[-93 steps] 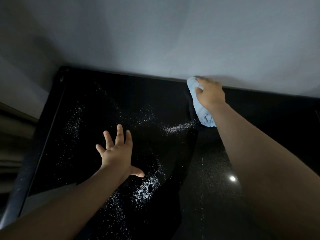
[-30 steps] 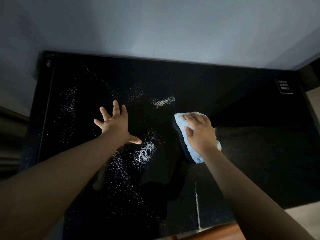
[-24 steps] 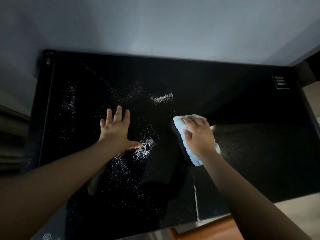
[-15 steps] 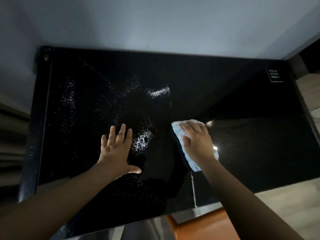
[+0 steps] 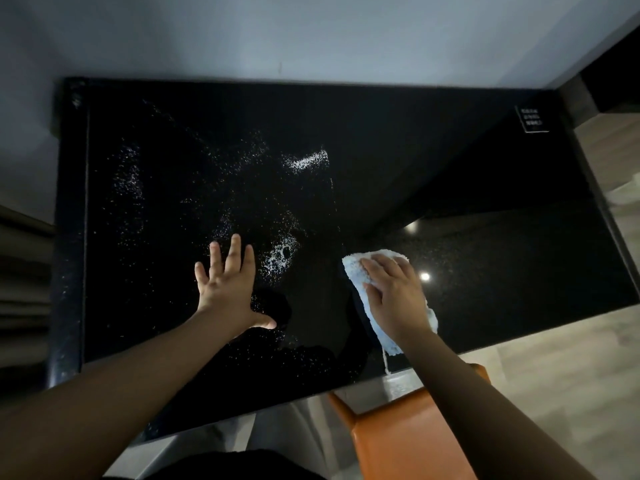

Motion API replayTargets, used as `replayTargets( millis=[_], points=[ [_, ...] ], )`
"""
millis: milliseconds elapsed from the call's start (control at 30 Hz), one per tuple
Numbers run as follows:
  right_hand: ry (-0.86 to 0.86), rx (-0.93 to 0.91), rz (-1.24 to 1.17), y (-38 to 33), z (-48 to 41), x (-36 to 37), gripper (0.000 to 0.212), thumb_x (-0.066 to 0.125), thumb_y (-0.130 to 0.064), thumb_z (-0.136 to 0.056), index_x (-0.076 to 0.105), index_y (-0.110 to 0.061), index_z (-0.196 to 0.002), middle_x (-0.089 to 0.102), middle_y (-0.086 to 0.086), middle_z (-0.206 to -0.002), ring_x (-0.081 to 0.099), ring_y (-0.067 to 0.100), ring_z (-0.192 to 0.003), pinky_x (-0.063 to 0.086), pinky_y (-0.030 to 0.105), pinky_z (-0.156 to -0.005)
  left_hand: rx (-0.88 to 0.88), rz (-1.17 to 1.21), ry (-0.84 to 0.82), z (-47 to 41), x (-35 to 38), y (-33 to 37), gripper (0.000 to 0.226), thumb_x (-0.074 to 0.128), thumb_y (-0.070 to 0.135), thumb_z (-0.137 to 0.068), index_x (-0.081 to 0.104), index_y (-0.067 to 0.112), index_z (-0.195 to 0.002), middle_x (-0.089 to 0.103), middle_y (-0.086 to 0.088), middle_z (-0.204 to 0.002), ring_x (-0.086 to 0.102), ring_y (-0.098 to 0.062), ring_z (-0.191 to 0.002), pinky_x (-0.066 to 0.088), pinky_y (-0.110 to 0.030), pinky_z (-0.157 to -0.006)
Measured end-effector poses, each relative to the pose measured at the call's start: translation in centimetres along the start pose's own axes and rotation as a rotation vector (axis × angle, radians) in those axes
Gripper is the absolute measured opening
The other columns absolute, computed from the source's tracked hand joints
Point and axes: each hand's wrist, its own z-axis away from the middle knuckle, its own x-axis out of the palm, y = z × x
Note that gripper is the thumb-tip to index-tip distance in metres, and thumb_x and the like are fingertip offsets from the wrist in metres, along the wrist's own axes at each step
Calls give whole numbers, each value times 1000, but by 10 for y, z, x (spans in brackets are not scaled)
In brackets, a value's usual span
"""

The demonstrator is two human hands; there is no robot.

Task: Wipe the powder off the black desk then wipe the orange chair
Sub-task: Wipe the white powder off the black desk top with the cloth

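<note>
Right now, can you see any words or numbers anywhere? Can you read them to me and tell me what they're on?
Label with a white border, at the far right corner of the black desk: three short lines of white print, too small and blurred to read.
Nothing else: no words, numbers or signs show on the blue cloth, the orange chair or the wall.

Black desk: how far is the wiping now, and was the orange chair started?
Done: the right half of the desk looks nearly clear. In hand: the right hand presses the blue cloth near the front edge. Left: powder around the left hand, then the orange chair.
</note>
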Motion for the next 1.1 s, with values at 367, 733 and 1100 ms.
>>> replayTargets(
  millis=[367,733,1100],
  points=[
    [17,27,19,0,40,4,41,58,-18,-90,58,-20,-131,55,2,-137,44,27,-128,45,47,-101,0,5,-12,-4,-1,1,145,75,72,-54,-16,11,-151,-31,-13,-154,-22,-44,-142,5,-63,-115],
    [-71,110,18,1,34,7,43,54,-20,-93,54,-23,-136,50,-1,-142,35,28,-136,39,46,-107,2,-22,-12,-7,-1,4,145,74,71,-54,-14,9,-150,-28,-15,-155,-19,-46,-142,7,-65,-113],
    [-8,86,26,0,58,11,43,59,-17,-89,58,-21,-132,55,2,-137,41,32,-131,46,49,-98,-7,-57,-6,-6,0,4,146,74,73,-52,-14,10,-151,-27,-13,-156,-17,-45,-143,9,-64,-113]
  ],
)
